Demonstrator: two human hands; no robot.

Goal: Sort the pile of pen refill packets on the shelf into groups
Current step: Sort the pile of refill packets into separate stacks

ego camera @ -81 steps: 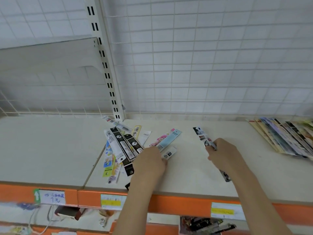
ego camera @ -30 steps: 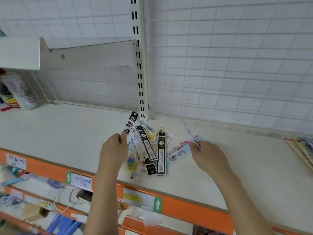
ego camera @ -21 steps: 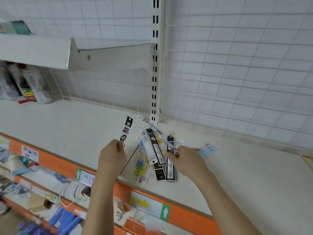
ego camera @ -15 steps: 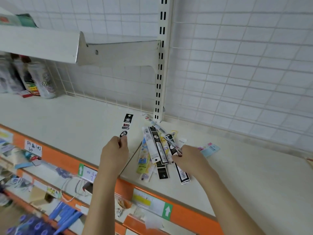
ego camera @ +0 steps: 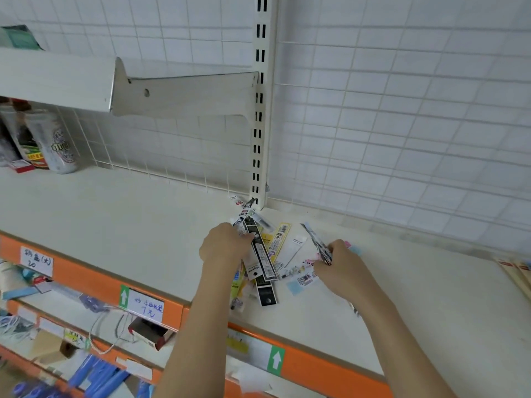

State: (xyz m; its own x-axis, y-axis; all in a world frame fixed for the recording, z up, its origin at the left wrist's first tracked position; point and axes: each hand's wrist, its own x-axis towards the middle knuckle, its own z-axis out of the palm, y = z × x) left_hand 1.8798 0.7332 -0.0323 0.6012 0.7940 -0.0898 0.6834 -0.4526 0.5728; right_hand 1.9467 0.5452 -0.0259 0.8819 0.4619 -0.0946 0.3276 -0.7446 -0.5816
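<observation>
A messy pile of pen refill packets (ego camera: 267, 254) is seen on the cream shelf (ego camera: 129, 225), spread from the back edge by the slotted upright (ego camera: 260, 110) down to the orange front edge (ego camera: 316, 360). An exact count can't be made since they overlap. The print on them is too small to be read; only barcodes can be made out on a pale blue packet (ego camera: 303, 281).

A black-and-white packet (ego camera: 242, 218) is gripped by the left hand (ego camera: 222, 245) over the pile's left side. A second black-and-white packet (ego camera: 316, 242) is pinched by the right hand (ego camera: 337, 262) just right of the pile.

Two green arrow stickers (ego camera: 276, 359) are stuck on the front edge, and a handwritten price tag (ego camera: 36, 261) showing "20" is seen further left. A can (ego camera: 60, 145) stands at the back left; its label is blurred.
</observation>
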